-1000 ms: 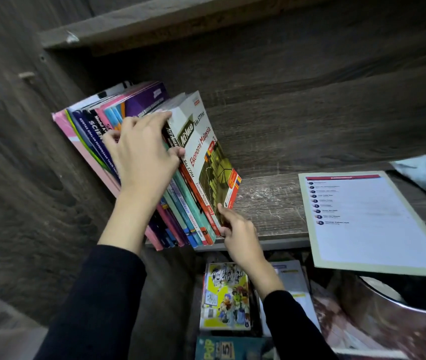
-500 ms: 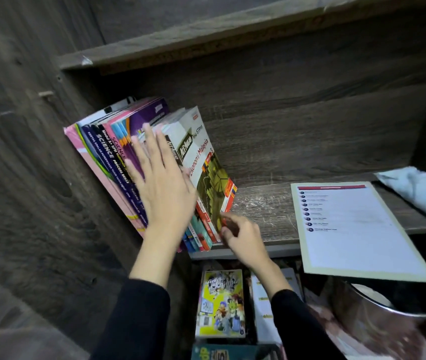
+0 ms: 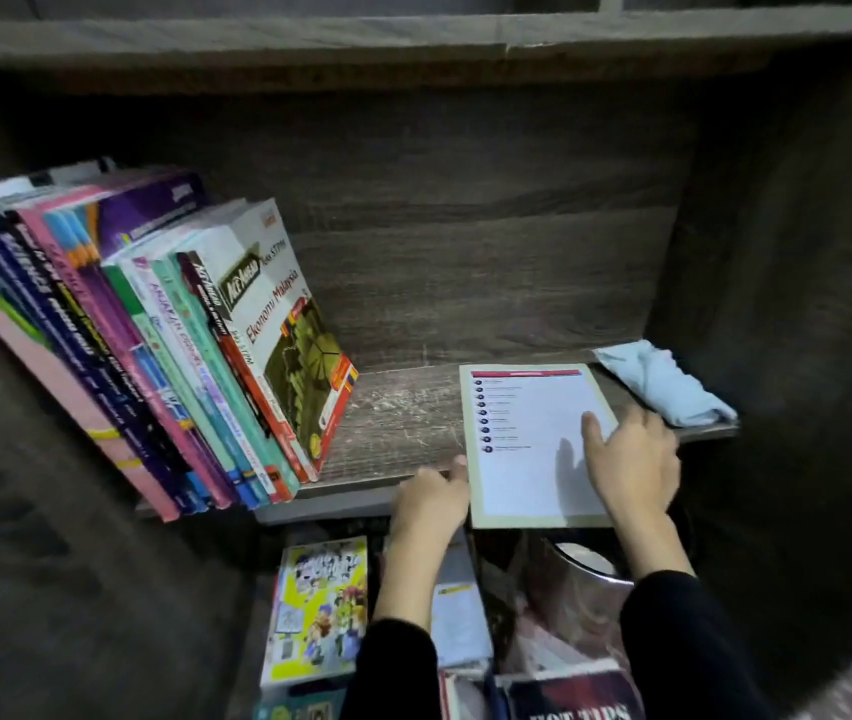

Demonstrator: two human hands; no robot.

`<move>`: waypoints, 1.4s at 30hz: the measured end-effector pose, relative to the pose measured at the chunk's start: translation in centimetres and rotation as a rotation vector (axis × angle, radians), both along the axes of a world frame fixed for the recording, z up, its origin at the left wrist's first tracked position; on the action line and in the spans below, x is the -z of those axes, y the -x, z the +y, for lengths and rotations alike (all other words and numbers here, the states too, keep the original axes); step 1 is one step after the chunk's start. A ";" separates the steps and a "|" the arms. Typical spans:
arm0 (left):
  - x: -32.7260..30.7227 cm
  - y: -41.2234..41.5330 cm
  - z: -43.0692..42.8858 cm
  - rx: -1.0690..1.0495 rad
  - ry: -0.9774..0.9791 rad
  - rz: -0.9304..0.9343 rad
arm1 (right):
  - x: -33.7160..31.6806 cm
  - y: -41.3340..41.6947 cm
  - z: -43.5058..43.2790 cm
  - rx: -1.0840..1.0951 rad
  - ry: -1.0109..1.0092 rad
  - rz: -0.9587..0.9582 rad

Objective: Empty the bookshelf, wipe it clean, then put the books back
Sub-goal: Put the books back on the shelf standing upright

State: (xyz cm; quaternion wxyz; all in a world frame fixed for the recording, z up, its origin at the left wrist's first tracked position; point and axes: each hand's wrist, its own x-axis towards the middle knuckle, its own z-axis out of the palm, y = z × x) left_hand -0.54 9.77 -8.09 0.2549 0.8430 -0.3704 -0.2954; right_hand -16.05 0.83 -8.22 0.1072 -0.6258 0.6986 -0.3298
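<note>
Fingers (image 3: 591,426) of the right hand (image 3: 631,459) lie straight on the flat white, cream-bordered booklet (image 3: 527,475), probably steadying it where it overhangs the dark wooden shelf (image 3: 403,423). At its left edge the left hand (image 3: 431,498) curls; grip unclear. Further left, colourful paperback books (image 3: 179,330) lean against the side wall; a folded pale-blue cloth (image 3: 668,381) lies just right.

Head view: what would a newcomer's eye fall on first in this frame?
The colourful row of books leaning leftward at the left end of the shelf stands out first. Next comes the pale booklet lying flat at the right, overhanging the front edge, with the right hand resting on it and the left hand at its left edge. A light blue cloth lies far right.
</note>
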 end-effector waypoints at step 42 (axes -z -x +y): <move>-13.0 -7.6 6.4 -0.047 1.087 -0.400 | -2.7 -16.1 9.4 -0.651 0.552 -0.552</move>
